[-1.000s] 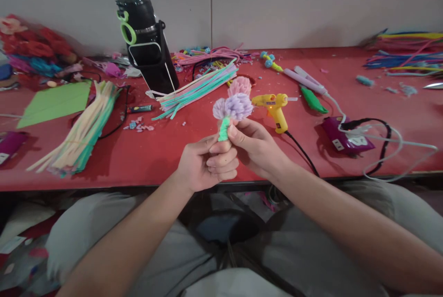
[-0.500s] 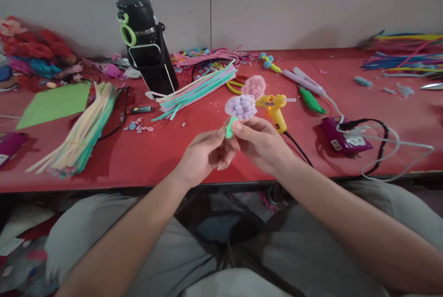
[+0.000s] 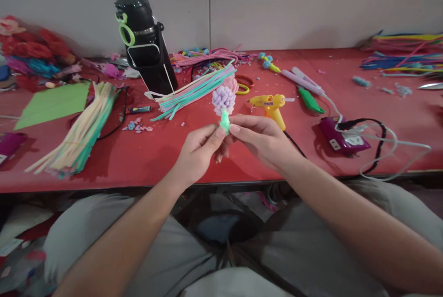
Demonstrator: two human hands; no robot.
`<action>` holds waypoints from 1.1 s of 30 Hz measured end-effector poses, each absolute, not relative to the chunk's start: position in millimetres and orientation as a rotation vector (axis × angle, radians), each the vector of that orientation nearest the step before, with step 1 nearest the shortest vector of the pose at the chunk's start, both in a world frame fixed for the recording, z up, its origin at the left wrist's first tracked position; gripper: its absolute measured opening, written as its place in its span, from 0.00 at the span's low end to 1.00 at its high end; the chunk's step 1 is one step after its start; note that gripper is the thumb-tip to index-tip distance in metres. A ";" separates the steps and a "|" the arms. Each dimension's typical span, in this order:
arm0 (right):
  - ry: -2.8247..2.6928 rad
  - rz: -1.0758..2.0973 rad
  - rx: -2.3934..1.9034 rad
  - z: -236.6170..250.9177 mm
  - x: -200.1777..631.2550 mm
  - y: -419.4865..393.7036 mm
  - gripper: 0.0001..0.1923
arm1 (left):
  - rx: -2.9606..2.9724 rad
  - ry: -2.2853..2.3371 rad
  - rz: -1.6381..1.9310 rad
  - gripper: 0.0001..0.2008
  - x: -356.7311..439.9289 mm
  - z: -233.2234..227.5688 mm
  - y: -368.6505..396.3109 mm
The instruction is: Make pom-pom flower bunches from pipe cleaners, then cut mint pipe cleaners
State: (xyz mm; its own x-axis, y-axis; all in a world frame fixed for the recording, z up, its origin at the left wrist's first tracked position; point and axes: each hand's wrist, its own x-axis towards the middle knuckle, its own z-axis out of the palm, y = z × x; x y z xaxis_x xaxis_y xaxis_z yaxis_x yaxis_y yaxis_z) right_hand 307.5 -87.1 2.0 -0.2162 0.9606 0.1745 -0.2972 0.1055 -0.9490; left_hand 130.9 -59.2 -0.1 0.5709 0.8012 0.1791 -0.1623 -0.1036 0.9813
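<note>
Between my two hands a small pipe-cleaner flower (image 3: 224, 100) stands upright above the table, with a fluffy lilac head, some pink behind it and a bright green base. My left hand (image 3: 199, 149) pinches the green base from the left, thumb in front. From the right, my right hand (image 3: 259, 139) pinches the same base between thumb and fingers. The lower end of the flower is hidden by my fingers. Just beyond my right hand, a yellow glue gun (image 3: 273, 106) rests on the red table (image 3: 166, 149), a clear glue stick poking from its back.
A black water bottle (image 3: 147, 52) stands at the back left. Bundles of pipe cleaners lie at left (image 3: 88, 130), centre (image 3: 197, 90) and far right (image 3: 398, 61). A lilac hair straightener (image 3: 304, 81) and a purple power box (image 3: 342, 135) with looping cables occupy the right side.
The flower has swung to the left and turned more upright, so its pink part now sits close behind the lilac head. Both hands still pinch its green base.
</note>
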 end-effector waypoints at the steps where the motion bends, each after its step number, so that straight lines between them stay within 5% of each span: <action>1: -1.235 1.394 -0.762 2.0 307.9 -87.1 0.11 | 1.476 0.585 0.896 0.17 130.8 0.3 -59.5; 33: -1.328 1.066 -0.908 -2.1 310.0 -87.0 0.07 | 1.856 0.786 0.942 0.20 124.8 20.5 -69.4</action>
State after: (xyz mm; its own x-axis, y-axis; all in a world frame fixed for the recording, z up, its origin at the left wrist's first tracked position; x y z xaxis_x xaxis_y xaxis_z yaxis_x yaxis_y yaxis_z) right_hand 310.0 -87.0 -2.1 -0.0523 0.9546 0.2932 -0.0799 0.2886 -0.9541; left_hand 124.8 -69.4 20.5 0.5109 0.8101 0.2876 0.1377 -0.4074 0.9028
